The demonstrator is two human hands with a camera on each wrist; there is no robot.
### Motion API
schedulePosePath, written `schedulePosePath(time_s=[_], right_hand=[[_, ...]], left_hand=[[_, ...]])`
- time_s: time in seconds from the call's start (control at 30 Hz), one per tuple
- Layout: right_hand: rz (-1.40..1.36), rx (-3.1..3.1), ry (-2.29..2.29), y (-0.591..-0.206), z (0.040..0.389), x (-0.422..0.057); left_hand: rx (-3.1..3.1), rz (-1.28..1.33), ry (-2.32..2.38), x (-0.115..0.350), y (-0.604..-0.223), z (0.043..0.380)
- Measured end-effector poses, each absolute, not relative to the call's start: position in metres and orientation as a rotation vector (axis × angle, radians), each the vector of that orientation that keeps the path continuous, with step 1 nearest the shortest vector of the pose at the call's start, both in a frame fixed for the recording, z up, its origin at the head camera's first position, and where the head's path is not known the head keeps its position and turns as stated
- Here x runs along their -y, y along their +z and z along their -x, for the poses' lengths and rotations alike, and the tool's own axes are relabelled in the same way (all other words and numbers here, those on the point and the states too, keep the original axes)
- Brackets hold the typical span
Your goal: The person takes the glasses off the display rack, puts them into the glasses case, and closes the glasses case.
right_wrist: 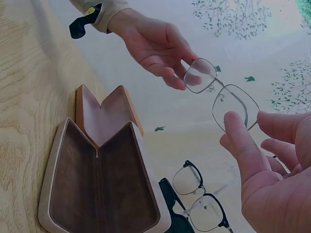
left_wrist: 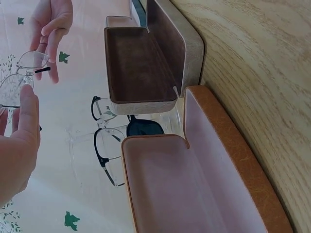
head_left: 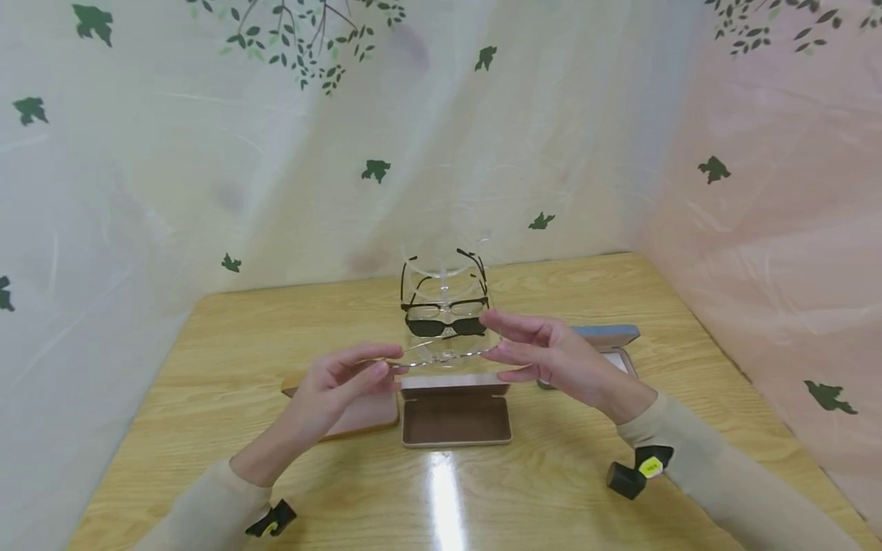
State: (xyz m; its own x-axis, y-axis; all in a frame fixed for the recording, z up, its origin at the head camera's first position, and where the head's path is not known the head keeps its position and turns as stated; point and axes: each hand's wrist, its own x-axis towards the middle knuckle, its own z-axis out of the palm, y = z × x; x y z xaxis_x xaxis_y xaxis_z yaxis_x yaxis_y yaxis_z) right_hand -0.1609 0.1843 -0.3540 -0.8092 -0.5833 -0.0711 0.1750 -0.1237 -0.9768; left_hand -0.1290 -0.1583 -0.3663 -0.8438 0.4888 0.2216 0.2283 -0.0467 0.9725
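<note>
A pair of thin metal-framed eyeglasses [right_wrist: 219, 82] with clear lenses is held up in the air between both hands. My left hand [head_left: 338, 386] pinches one end of the frame between thumb and fingers. At the opposite end my right hand [head_left: 551, 356] grips the frame near the hinge, thumb beside the lens in the right wrist view. Beneath the glasses lies an open eyeglass case [head_left: 456, 421] with a brown lining and a pale outside. Behind them, black sunglasses [head_left: 445, 327] and black half-rim glasses [head_left: 413, 308] sit on a clear display stand [head_left: 444, 279].
To the left, partly behind my left hand, lies an open orange-brown case [left_wrist: 243, 160] with a pink lining. An open blue case [head_left: 606, 334] stands at the right, partly covered by my right hand. Patterned cloth [head_left: 310, 191] encloses the wooden table [head_left: 227, 329] at the back and sides.
</note>
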Motion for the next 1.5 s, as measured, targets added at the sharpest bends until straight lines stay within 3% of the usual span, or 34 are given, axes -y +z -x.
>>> schedulePosePath(time_s=[1.5], right_hand=[[0.613,-1.841,-1.854,-0.3576,0.1633,-0.1806]], left_hand=[[-1.818,-0.739,2.054,0.1647,-0.3654,0.1352]])
